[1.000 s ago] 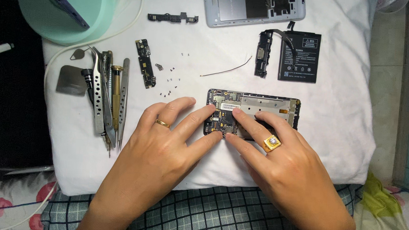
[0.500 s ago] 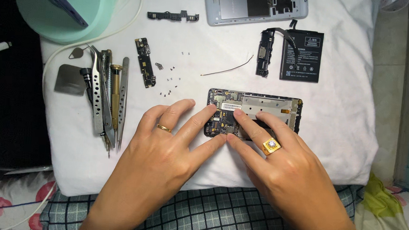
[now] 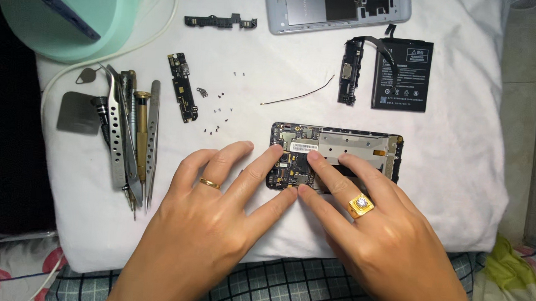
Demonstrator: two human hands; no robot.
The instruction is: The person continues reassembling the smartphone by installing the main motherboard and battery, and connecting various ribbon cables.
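Head view: both hands, left [image 3: 209, 227] and right [image 3: 373, 235], fingers spread, press the opened phone [image 3: 347, 150], hiding its near edge.

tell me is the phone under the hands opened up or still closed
Opened up. The phone lies flat with no back cover, circuit board and metal shield exposed. The battery lies apart on the white cloth.

white cloth [image 3: 462, 179] | opened phone [image 3: 353, 152] | battery [image 3: 403, 75] | tweezers [image 3: 131, 137] | screws [image 3: 218, 111]
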